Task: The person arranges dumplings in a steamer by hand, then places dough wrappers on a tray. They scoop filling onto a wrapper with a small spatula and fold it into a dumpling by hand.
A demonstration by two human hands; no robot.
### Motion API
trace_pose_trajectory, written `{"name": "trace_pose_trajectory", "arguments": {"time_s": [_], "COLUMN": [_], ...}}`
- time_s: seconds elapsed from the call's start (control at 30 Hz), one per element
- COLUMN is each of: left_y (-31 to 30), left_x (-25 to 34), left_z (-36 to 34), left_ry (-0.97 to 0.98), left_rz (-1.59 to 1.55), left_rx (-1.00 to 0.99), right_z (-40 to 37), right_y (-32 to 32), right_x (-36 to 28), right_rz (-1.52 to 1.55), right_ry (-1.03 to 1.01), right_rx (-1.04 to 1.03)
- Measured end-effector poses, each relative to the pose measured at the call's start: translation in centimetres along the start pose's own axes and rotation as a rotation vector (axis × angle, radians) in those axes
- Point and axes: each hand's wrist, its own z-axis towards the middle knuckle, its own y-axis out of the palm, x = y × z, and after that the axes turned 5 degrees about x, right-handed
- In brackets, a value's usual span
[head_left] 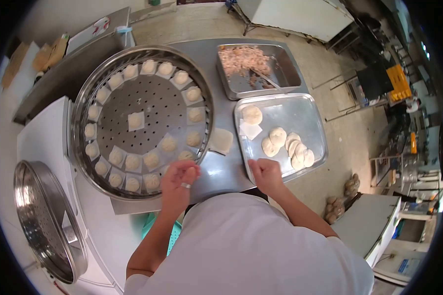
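My left hand (179,178), with a ring on one finger, is over the lower right rim of a round perforated steamer tray (147,113). Its fingers are curled together; anything inside is hidden. Filled buns (132,161) on paper squares line the tray, and one sits near its middle. My right hand (266,173) is closed at the lower left edge of a metal tray (280,104), its contents too small to make out. Flat dough rounds (298,153) overlap on that tray, near one round (251,114) beside white paper squares (251,130).
Behind the metal tray stands a deep pan (293,73) with chopped filling (243,58) and a spoon. A stack of paper squares (221,140) lies between the trays. Another steamer tray (42,216) is at lower left, above a teal basket (174,238) at table level's underside.
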Motion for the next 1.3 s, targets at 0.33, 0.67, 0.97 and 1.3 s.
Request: {"name": "trace_pose_trajectory", "arguments": {"time_s": [0.33, 0.67, 0.97, 1.3], "left_y": [14.5, 26.7, 27.5, 25.4], "left_x": [-6.3, -11.2, -12.6, -11.9], "left_z": [1.1, 1.3, 0.7, 1.5], "left_ry": [-0.264, 0.243, 0.251, -0.121], "left_rz": [0.264, 1.090, 1.332, 0.651], "left_rx": [-0.111, -0.287, -0.333, -0.157], "right_z": [1.8, 8.2, 13.0, 12.1], "right_y": [-17.0, -13.4, -9.7, -15.7], "right_x": [13.6, 20.1, 19.8, 15.5], "right_rz": [-0.289, 0.060, -0.447, 0.237], "right_ry": [-0.133, -0.145, -0.490, 0.162], "right_rx": [0.462, 0.000, -0.523, -0.446]}}
